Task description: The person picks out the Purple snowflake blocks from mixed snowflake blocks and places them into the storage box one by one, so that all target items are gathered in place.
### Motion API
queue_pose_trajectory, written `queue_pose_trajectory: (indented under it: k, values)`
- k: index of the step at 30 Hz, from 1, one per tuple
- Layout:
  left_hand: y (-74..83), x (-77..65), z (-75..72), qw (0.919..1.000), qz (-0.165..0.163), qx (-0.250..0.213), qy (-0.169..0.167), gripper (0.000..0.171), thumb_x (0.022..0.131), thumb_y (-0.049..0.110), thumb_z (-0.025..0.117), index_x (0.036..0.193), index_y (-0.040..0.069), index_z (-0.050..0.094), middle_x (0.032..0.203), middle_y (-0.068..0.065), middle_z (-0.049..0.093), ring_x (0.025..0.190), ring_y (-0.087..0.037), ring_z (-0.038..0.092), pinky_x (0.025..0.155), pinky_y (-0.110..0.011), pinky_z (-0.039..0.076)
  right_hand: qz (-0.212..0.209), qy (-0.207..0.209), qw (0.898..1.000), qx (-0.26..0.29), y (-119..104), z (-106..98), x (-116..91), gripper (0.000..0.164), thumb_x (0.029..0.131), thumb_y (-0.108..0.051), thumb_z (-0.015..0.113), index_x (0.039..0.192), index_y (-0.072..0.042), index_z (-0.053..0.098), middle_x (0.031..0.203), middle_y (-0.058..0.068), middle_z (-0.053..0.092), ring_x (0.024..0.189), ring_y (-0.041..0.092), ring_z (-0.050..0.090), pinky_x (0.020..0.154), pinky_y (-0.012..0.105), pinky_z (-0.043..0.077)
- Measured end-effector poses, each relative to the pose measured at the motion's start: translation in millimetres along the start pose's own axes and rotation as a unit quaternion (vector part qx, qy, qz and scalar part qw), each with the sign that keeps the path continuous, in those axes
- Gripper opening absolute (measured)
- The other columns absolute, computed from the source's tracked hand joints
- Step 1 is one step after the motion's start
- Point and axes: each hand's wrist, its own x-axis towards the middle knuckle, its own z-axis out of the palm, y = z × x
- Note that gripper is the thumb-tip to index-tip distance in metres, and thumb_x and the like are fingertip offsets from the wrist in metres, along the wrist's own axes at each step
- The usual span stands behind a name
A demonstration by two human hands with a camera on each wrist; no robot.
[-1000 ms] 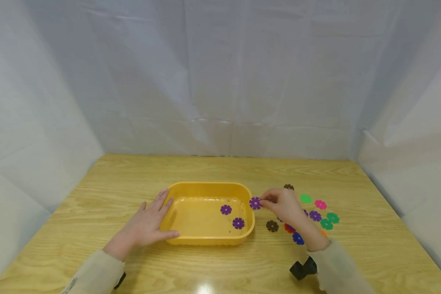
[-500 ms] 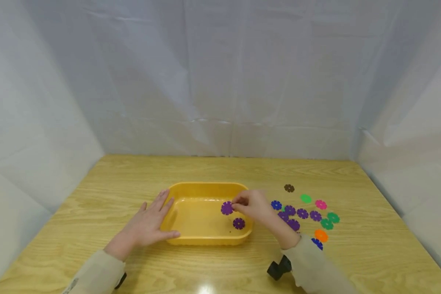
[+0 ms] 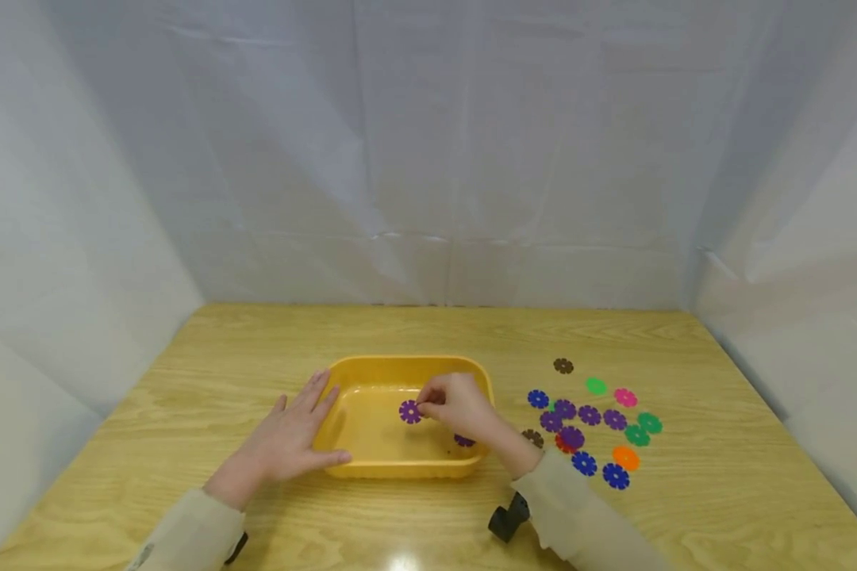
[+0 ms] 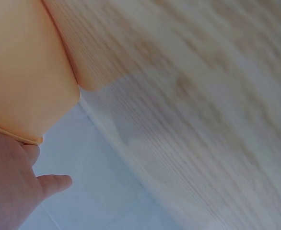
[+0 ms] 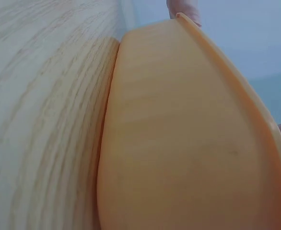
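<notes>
A yellow plastic tub [image 3: 393,468] stands on the table; its outer wall fills much of both wrist views. My left hand [image 3: 286,436] rests on the tub's left end, fingers spread along the rim and thumb at the front edge. Over the inside of the tub, my right hand [image 3: 460,406] pinches a purple notched plastic disc [image 3: 409,411] by its edge between thumb and fingertips. Another purple disc [image 3: 464,441] lies in the tub near its right end, partly covered by the right hand. In the right wrist view the held disc is hidden behind the tub wall [image 5: 188,120].
Right of the tub, several loose notched discs are spread on the wooden table [image 3: 257,341]: purple, a blue disc [image 3: 616,476], an orange disc [image 3: 625,457], a pink disc [image 3: 624,397], green, brown and red. Some overlap. White sheeting [image 3: 428,159] encloses the back and sides.
My right hand has carried the pinched purple disc leftward from the tub's right rim to over its middle. It now covers where one purple disc lay. The left hand has stayed in place.
</notes>
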Motion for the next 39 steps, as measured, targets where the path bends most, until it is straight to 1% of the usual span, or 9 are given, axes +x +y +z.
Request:
queue_pose_trajectory:
  k: [7,11,19,25,31,34,39]
  values:
    - [-1.1,0.3,1.2,1.0,0.0,0.002,0.004,0.094,0.076,0.063,0.05,0.137,-0.003,0.025,0.145,-0.019,0.005,0.131,-0.033,0.007,0.092,-0.064,0.019,-0.011,-0.004,1.0,0.001,0,2,-1,0.005,0.08,-0.005,0.063,0.08,-0.002,0.067,0.072,0.0,0.062,0.063,0.008,0.055,0.056,0.018,0.046]
    - [-1.3,0.4,1.5,1.0,0.002,0.001,0.003,0.093,0.076,0.063,0.05,0.137,-0.002,0.025,0.145,-0.02,0.005,0.131,-0.033,0.007,0.092,-0.064,0.019,-0.003,-0.009,1.0,0.006,1,1,-4,0.007,0.08,-0.005,0.063,0.083,0.001,0.066,0.074,0.001,0.062,0.066,0.009,0.056,0.058,0.018,0.047]
    - [-1.8,0.5,1.5,1.0,0.002,-0.001,0.001,0.093,0.076,0.063,0.05,0.137,-0.003,0.025,0.145,-0.019,0.005,0.131,-0.033,0.007,0.092,-0.065,0.019,0.02,-0.009,1.0,0.023,7,-8,-16,0.009,0.082,-0.007,0.061,0.086,-0.001,0.066,0.078,0.0,0.062,0.072,0.011,0.057,0.062,0.02,0.048]
    - [-2.8,0.5,1.2,1.0,0.002,0.002,0.004,0.094,0.076,0.064,0.05,0.137,-0.003,0.025,0.145,-0.02,0.006,0.131,-0.033,0.007,0.091,-0.065,0.02,0.018,0.007,0.999,0.026,12,-18,-27,0.008,0.082,-0.005,0.061,0.086,0.0,0.066,0.079,0.001,0.063,0.074,0.014,0.058,0.064,0.021,0.048]
    - [-2.4,0.5,0.5,1.0,0.001,-0.002,0.003,0.093,0.076,0.063,0.05,0.137,-0.003,0.026,0.145,-0.019,0.006,0.131,-0.033,0.007,0.091,-0.065,0.02,0.03,0.03,0.999,0.013,15,-31,-39,0.006,0.081,-0.005,0.062,0.085,-0.002,0.065,0.079,0.0,0.062,0.074,0.013,0.058,0.066,0.023,0.049]
    - [-1.4,-0.2,-0.8,1.0,-0.002,-0.005,0.0,0.093,0.076,0.063,0.051,0.137,-0.003,0.025,0.145,-0.019,0.005,0.131,-0.033,0.007,0.092,-0.065,0.019,0.044,0.041,0.998,0.011,18,-37,-45,0.007,0.08,-0.005,0.063,0.086,-0.003,0.066,0.08,0.0,0.062,0.075,0.012,0.058,0.066,0.022,0.049]
    - [-0.6,-0.8,-1.7,1.0,-0.003,-0.007,-0.001,0.093,0.076,0.063,0.051,0.137,-0.003,0.025,0.145,-0.019,0.006,0.131,-0.033,0.007,0.092,-0.064,0.019,0.046,0.059,0.997,-0.003,26,-49,-53,0.008,0.08,-0.007,0.064,0.087,-0.003,0.067,0.079,0.001,0.063,0.073,0.012,0.059,0.063,0.021,0.049]
